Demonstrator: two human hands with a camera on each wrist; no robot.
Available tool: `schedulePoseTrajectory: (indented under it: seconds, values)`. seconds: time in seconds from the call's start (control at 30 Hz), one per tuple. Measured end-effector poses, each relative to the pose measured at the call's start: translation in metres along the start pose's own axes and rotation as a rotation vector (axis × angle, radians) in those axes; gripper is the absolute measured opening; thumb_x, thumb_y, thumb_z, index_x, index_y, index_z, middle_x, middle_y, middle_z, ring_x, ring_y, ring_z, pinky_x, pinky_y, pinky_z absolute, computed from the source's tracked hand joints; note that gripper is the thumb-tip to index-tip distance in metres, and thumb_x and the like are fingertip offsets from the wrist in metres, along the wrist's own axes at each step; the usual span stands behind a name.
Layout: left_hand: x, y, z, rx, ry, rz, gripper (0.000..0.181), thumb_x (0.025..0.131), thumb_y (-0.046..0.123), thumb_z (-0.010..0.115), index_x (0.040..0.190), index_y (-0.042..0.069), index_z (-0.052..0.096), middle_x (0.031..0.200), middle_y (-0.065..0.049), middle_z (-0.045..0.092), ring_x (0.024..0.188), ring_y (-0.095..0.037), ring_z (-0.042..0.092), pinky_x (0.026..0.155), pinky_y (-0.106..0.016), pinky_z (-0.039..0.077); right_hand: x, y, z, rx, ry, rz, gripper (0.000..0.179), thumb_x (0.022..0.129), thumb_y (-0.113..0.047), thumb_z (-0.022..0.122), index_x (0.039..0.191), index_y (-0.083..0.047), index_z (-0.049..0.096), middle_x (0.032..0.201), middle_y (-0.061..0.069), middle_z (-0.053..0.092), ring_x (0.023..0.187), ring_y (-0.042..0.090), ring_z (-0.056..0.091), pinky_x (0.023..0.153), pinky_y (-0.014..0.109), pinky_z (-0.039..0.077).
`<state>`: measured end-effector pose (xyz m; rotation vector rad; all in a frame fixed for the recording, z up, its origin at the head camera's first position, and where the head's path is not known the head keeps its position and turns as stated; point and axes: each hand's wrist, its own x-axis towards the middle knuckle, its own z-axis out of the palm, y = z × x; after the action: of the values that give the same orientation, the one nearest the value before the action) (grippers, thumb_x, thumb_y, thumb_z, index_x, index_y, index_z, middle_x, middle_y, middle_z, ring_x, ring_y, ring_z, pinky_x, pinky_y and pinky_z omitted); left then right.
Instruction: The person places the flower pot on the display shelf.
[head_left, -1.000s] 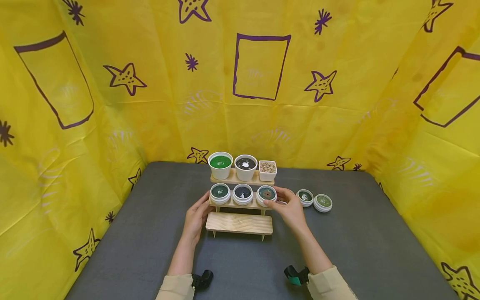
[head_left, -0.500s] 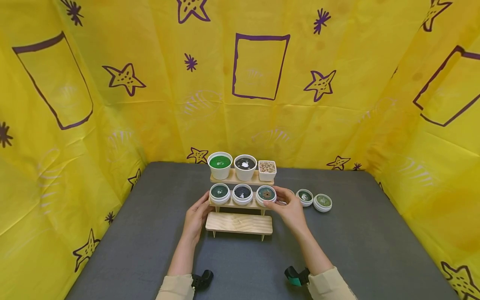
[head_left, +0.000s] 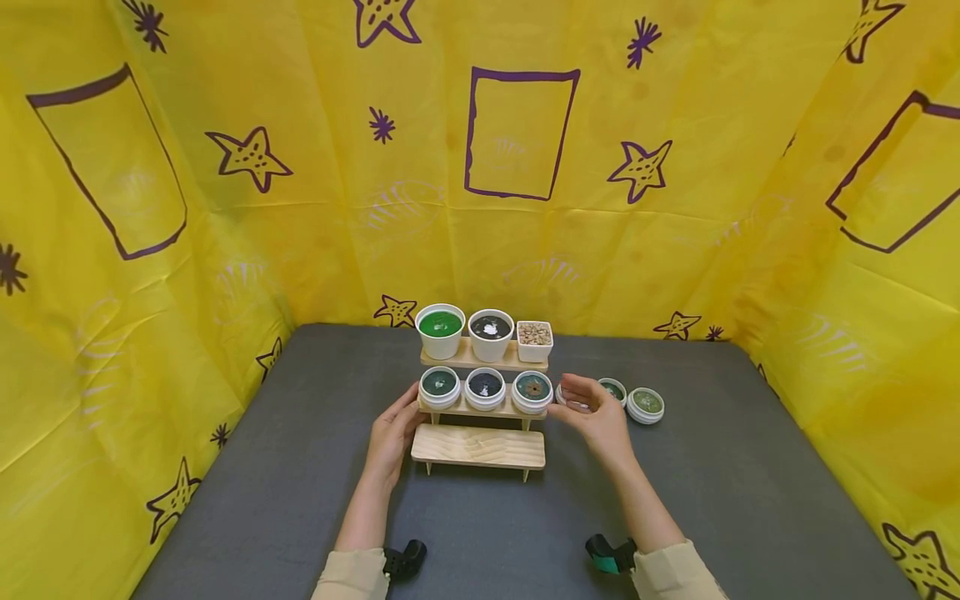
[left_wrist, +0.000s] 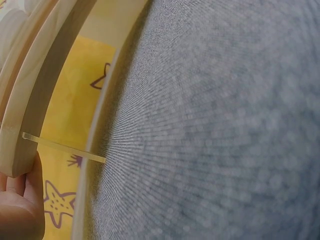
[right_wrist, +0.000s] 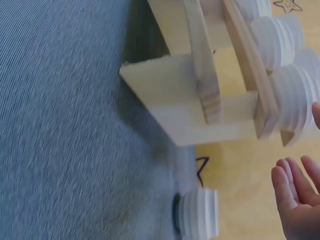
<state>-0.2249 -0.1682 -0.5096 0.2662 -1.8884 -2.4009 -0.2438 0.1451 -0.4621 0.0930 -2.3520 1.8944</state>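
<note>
A three-step wooden stand (head_left: 477, 446) bears small white pots. On its middle step sit three ribbed round pots: a teal-filled left pot (head_left: 439, 384), a dark-filled middle pot (head_left: 485, 387) and a right pot (head_left: 532, 388) with a brown spot in its teal filling. My left hand (head_left: 393, 433) holds the left end of the middle step; in the left wrist view its fingers (left_wrist: 33, 187) meet the board's end. Beside the right pot is my right hand (head_left: 597, 418), fingers spread and nothing between them. The right wrist view shows those fingertips apart from the pots.
The top step carries a green-filled pot (head_left: 440, 327), a dark-filled pot (head_left: 491, 329) and a square dish (head_left: 535, 341) of beige bits. On the dark table, right of the stand, stand more round pots, including a pale-green one (head_left: 646, 404); my right hand partly covers others. Yellow cloth surrounds the table.
My right hand has let go of the right pot on the middle step and drawn away to the right. The left hand stays at the stand's left end.
</note>
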Motion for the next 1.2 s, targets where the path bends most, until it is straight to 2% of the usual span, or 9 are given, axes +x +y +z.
schedulePoseTrajectory:
  seconds: [0.1,0.27,0.37,0.53,0.6,0.83,0.97,1.2]
  values:
    - [0.000,0.000,0.000,0.004,-0.001,0.000,0.048,0.101,0.019,0.054,0.147,0.008,0.046,0.117,0.022,0.066,0.099,0.004,0.067,0.093,-0.014,0.048,0.000,0.005,-0.006,-0.013,0.031,0.006,0.053,0.077,-0.011,0.084,0.126,-0.004,0.064,0.127,0.020,0.065,0.108,0.017,0.066,0.092,0.019,0.053]
    - [0.000,0.000,0.000,0.006,-0.002,0.005,0.048,0.101,0.019,0.053,0.147,0.007,0.046,0.121,0.019,0.065,0.099,0.004,0.067,0.093,-0.014,0.048,-0.001,0.011,-0.014,-0.028,0.080,0.007,0.051,0.079,-0.006,0.081,0.126,0.001,0.063,0.127,0.023,0.065,0.097,-0.001,0.065,0.089,0.014,0.052]
    - [0.000,0.000,0.000,0.013,-0.003,0.007,0.048,0.101,0.019,0.054,0.147,0.007,0.046,0.127,0.015,0.064,0.100,0.005,0.067,0.093,-0.013,0.048,-0.001,0.014,-0.019,-0.030,0.122,0.008,0.048,0.079,-0.004,0.081,0.124,0.001,0.064,0.125,0.023,0.066,0.095,-0.002,0.065,0.086,0.012,0.052]
    - [0.001,0.000,0.001,0.023,-0.001,0.003,0.047,0.102,0.020,0.054,0.147,0.008,0.047,0.140,0.002,0.058,0.101,0.005,0.066,0.093,-0.013,0.048,-0.001,0.020,-0.030,-0.035,0.191,0.012,0.044,0.079,-0.007,0.081,0.121,-0.001,0.066,0.115,0.009,0.070,0.097,0.003,0.067,0.084,0.009,0.052]
    - [0.001,0.000,0.001,0.020,0.000,0.003,0.047,0.102,0.019,0.053,0.147,0.008,0.047,0.142,0.000,0.057,0.101,0.005,0.066,0.093,-0.013,0.048,-0.001,0.021,-0.034,-0.039,0.217,0.012,0.044,0.080,-0.009,0.082,0.120,-0.001,0.066,0.109,0.000,0.070,0.096,0.002,0.067,0.083,0.007,0.051]
    - [0.000,0.000,0.001,0.019,0.006,0.002,0.047,0.101,0.019,0.054,0.146,0.008,0.047,0.139,0.004,0.059,0.100,0.005,0.066,0.093,-0.013,0.048,0.001,0.027,-0.050,-0.001,0.321,0.016,0.045,0.079,-0.007,0.082,0.121,0.001,0.066,0.090,-0.026,0.064,0.088,-0.006,0.066,0.078,0.005,0.050]
    - [0.000,0.001,0.001,0.015,0.009,-0.002,0.047,0.101,0.019,0.054,0.146,0.009,0.047,0.138,0.006,0.060,0.099,0.005,0.067,0.092,-0.013,0.048,0.002,0.033,-0.059,0.018,0.374,0.021,0.045,0.080,-0.004,0.080,0.122,0.001,0.066,0.087,-0.031,0.063,0.086,-0.008,0.065,0.077,0.003,0.050]
    - [0.000,0.001,0.000,0.012,0.010,-0.002,0.047,0.101,0.019,0.054,0.147,0.009,0.047,0.135,0.010,0.061,0.099,0.005,0.067,0.093,-0.013,0.048,0.001,0.035,-0.068,0.010,0.453,0.023,0.044,0.080,-0.004,0.080,0.121,0.002,0.066,0.085,-0.033,0.061,0.082,-0.011,0.063,0.074,0.002,0.048]
